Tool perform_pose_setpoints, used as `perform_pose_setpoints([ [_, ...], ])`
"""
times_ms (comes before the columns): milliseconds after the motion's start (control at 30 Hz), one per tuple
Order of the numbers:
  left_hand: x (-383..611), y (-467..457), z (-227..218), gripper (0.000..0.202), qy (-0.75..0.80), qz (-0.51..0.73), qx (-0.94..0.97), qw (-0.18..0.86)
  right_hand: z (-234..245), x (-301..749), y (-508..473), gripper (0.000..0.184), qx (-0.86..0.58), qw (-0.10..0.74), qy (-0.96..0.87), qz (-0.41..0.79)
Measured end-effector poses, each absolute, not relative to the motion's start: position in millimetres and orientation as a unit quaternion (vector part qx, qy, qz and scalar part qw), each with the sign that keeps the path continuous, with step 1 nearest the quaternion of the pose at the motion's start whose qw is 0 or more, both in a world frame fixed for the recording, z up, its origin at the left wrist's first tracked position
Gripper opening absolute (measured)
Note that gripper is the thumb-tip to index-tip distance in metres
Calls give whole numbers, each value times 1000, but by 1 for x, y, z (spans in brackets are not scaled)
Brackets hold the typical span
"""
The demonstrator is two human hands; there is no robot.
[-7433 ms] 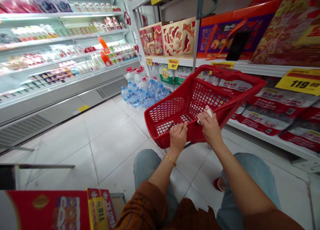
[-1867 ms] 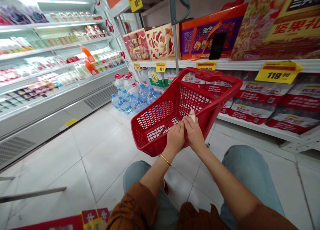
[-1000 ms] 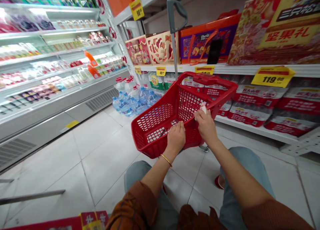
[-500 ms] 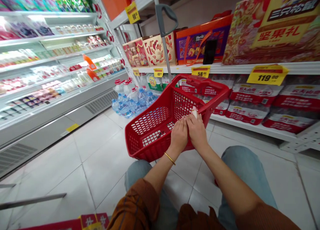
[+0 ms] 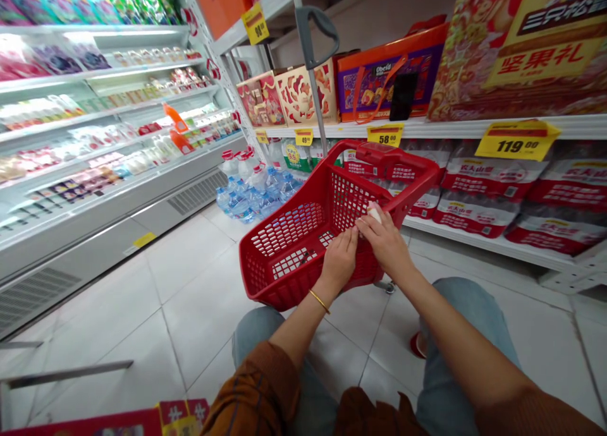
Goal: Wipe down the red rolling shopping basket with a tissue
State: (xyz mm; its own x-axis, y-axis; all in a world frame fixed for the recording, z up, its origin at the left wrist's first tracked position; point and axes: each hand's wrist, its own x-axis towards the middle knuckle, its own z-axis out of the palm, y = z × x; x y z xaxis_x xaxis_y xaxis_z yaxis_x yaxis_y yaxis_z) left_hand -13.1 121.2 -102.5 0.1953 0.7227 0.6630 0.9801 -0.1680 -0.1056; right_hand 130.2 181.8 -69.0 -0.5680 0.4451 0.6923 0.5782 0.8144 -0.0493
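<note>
Right hand (image 5: pixel 385 243), shifted rightward along the rim and away from left hand (image 5: pixel 339 262), grip pinching small white item (image 5: pixel 374 213) at the edge of red shopping basket (image 5: pixel 265 290); left grip pressed on the near rim, basket low above tiled floor (image 5: pixel 199 297).

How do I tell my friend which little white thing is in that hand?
In the shop aisle, find the red mesh basket. Right at its rim, the right hand pinches a small white cloth or tissue, the only soft white thing there.
</note>
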Motion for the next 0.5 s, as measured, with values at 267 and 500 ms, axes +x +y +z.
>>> perform_pose_setpoints([
  [267, -13, 122, -99, 45, -577, -248, -733, 262, -60, 155, 211, 35, -257, 353, -893, -110],
  [500, -13, 120, -97, 45, -571, -248, -737, 262, -50, 175, 225, 38, -309, 367, -870, -109],
])
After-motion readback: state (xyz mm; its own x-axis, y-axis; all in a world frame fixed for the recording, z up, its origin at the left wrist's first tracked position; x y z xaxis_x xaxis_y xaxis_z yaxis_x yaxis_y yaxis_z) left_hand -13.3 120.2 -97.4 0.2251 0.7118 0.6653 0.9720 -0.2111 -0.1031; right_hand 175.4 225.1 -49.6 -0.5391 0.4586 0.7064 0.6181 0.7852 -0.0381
